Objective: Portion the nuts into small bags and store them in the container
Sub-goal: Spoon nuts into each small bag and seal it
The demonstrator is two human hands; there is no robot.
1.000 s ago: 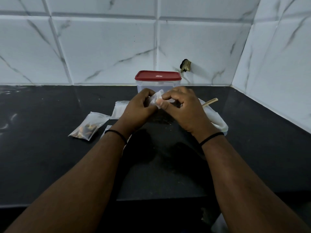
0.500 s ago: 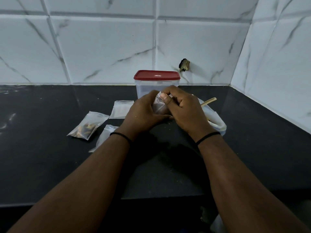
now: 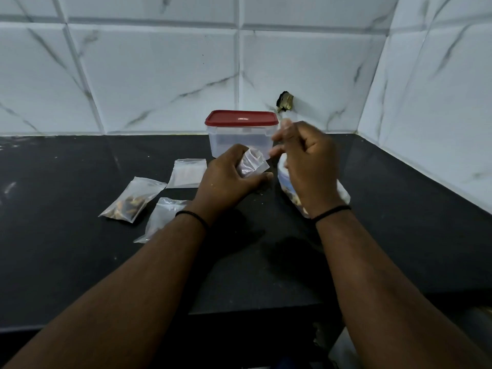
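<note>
My left hand (image 3: 226, 179) grips a small clear bag (image 3: 251, 165) near its mouth, holding it upright just above the black counter. My right hand (image 3: 308, 166) hovers to its right, off the small bag, motion-blurred with fingers curled. It covers most of the large plastic bag of nuts (image 3: 287, 186). Whether it holds anything is hidden. The clear container (image 3: 237, 145) with a red lid (image 3: 241, 118) stands shut behind my hands, by the wall. One small bag holding nuts (image 3: 130, 202) lies to the left.
An empty small bag (image 3: 187, 173) lies flat left of my left hand, and another clear bag (image 3: 162, 217) lies beside my left wrist. Tiled walls enclose the counter (image 3: 66, 262) at the back and right. Crumbs dot the counter between my hands.
My right hand let go of the small bag and swung right and up, over the large bag. The wooden stick seen earlier is now hidden behind it. My left hand still holds the small bag.
</note>
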